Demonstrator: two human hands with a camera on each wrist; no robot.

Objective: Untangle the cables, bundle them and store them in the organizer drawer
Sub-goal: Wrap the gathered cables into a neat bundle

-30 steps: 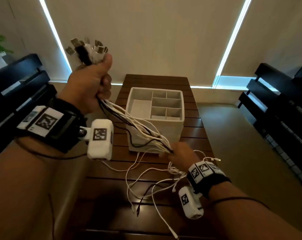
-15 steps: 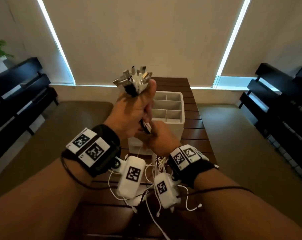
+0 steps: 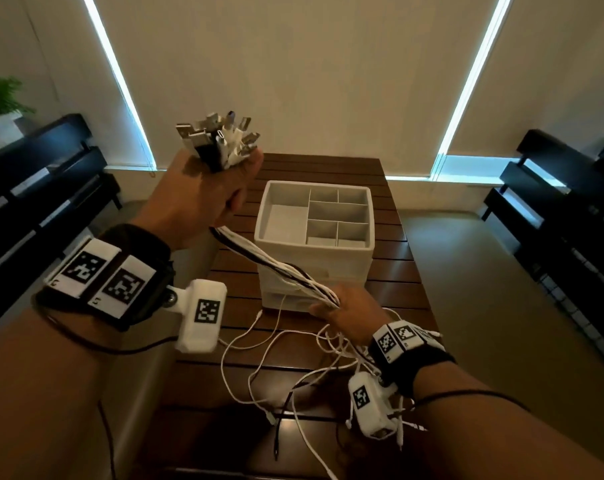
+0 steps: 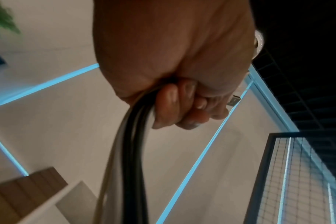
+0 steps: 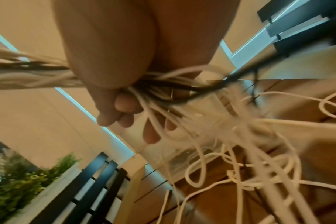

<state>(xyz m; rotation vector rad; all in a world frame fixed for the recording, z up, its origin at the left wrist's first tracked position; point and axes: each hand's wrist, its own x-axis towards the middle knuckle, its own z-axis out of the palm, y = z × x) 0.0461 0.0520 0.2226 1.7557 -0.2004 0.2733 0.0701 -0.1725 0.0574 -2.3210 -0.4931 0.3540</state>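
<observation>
A slatted wooden table lay under and ahead of both hands. The white organizer, its top compartments showing nothing inside, stood just beyond the right hand, the drawer front hidden behind the cords. The cables, mostly white with one or two black, ran taut from the raised left hand down to the right hand, then spilled in loose loops below and behind the right wrist. The left fist was clenched around the gathered plug ends, presumably to anchor them. The right hand's fingers curled round the strands lower down, likely to comb the tangle toward the free ends. Bundling and storing appeared not yet begun.
</observation>
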